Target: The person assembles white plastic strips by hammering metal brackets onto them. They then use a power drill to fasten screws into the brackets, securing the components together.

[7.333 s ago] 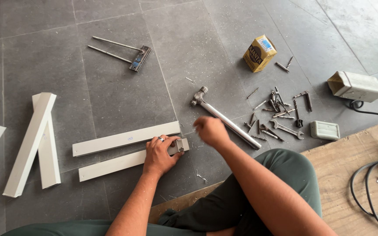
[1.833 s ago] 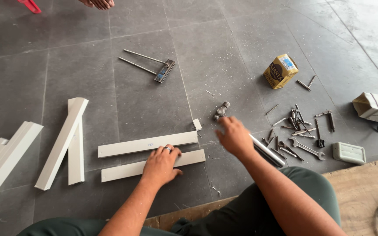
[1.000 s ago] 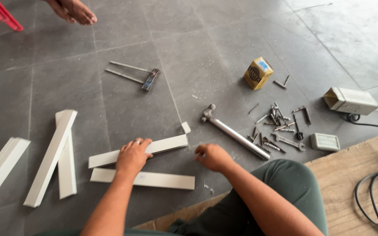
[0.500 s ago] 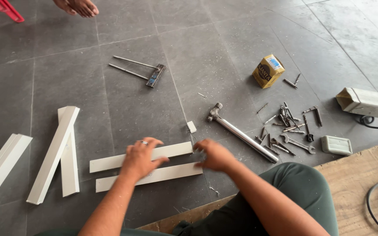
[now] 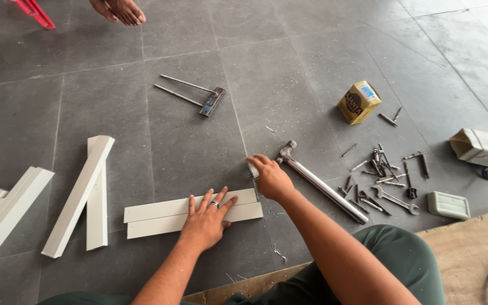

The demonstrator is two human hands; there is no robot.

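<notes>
Two white flat strips [image 5: 159, 217] lie side by side on the grey tile floor. My left hand [image 5: 205, 217] presses flat on them with fingers spread and a ring on one finger. My right hand [image 5: 269, 176] is at the strips' right end, fingers curled over a small white block [image 5: 253, 170] beside the head of a metal hammer [image 5: 320, 183]. Whether the hand grips the block is hard to tell.
More white strips [image 5: 83, 195] lie at left, another bundle [image 5: 1, 212] at far left. A metal bracket with two rods [image 5: 196, 95] lies farther out. A yellow box [image 5: 358, 101], scattered screws and wrenches [image 5: 385, 175], a white device [image 5: 484, 148] sit right. Another person's foot [image 5: 118, 9] is at the top.
The two strips have been pushed together so they touch. My left hand slid right along them and my right hand moved up to the small block at their end.
</notes>
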